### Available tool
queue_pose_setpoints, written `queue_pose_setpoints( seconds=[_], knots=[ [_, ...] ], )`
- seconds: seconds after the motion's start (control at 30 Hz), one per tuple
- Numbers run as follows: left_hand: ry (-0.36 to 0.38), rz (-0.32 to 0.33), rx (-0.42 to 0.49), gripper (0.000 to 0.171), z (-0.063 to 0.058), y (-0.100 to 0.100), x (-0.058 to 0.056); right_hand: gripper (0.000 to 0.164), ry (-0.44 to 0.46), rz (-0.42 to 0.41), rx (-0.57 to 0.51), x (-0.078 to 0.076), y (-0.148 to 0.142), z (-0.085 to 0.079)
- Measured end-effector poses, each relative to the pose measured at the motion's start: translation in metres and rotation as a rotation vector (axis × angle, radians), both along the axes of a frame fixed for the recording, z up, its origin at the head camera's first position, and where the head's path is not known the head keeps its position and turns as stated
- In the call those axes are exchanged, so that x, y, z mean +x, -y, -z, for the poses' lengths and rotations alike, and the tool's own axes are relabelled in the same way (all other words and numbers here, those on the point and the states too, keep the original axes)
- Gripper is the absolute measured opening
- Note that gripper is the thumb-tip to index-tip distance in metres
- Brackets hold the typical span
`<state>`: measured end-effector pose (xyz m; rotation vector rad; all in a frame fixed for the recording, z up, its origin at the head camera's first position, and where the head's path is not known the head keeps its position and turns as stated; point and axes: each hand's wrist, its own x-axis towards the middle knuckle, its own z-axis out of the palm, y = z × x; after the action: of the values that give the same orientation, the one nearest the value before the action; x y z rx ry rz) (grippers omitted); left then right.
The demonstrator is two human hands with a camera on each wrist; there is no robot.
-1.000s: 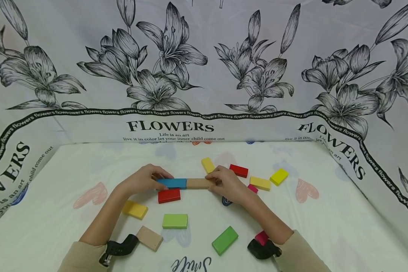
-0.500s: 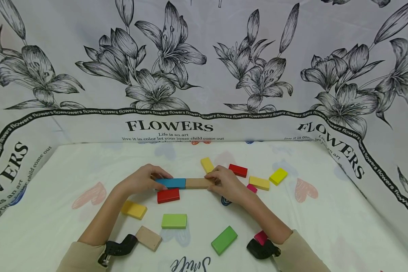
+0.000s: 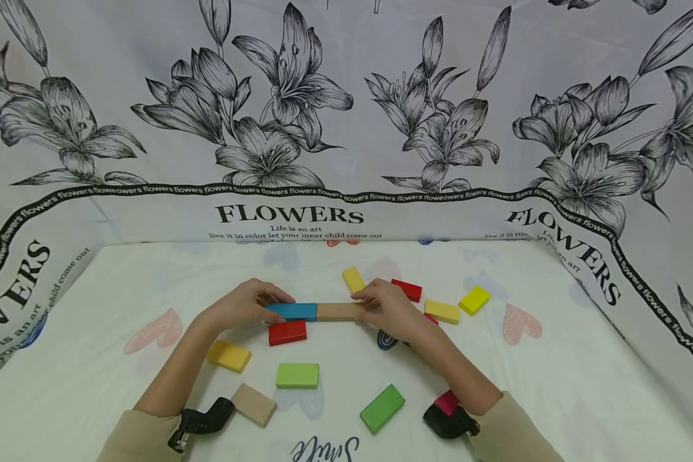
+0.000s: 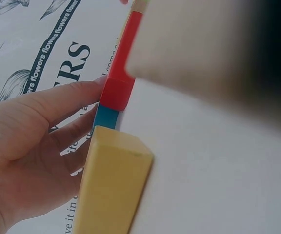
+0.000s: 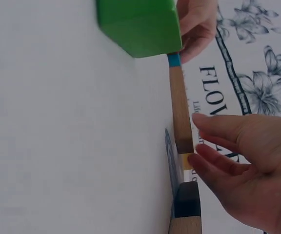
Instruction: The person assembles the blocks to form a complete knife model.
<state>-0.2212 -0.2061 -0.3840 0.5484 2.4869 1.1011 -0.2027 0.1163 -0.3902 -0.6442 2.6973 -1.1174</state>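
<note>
In the head view a blue block (image 3: pixel 294 312) and a tan wooden block (image 3: pixel 339 312) lie end to end in a row. My left hand (image 3: pixel 239 305) pinches the blue block's left end, thumb along the near side and fingers at the far side. At the tan block's right end is my right hand (image 3: pixel 389 311), its thumb and fingertips spread around that end. The right wrist view shows the right thumb (image 5: pixel 201 121) beside the tan block (image 5: pixel 180 109) with a small gap. A red block (image 3: pixel 287 333) sits just in front of the blue one.
Loose blocks lie around: yellow (image 3: pixel 229 356), light green (image 3: pixel 297 376), tan (image 3: pixel 255 405), green (image 3: pixel 382 409) and pink (image 3: pixel 446 402) nearer me. Farther right are a red block (image 3: pixel 407 290) and several yellow ones. A flower-printed cloth (image 3: pixel 439 218) hangs behind the table.
My right hand has shifted slightly away and to the right, its fingers loosening at the tan block's end. The left hand and the row of blocks stay in place.
</note>
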Motion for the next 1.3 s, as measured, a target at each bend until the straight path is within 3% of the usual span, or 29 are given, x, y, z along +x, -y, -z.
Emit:
queue_pose_setpoints(
  seconds=[0.63, 0.97, 1.3],
  knots=[
    [0.014, 0.014, 0.013, 0.035, 0.001, 0.001, -0.003, 0.036, -0.083, 0.019, -0.037, -0.005, -0.02, -0.016],
    [-0.013, 0.02, 0.051, 0.035, 0.004, 0.01, -0.001, 0.036, -0.067, -0.058, -0.058, 0.006, -0.003, -0.024],
    [0.013, 0.021, 0.04, 0.036, 0.006, 0.018, -0.005, 0.037, 0.025, -0.176, -0.078, 0.032, 0.024, -0.023]
  ],
)
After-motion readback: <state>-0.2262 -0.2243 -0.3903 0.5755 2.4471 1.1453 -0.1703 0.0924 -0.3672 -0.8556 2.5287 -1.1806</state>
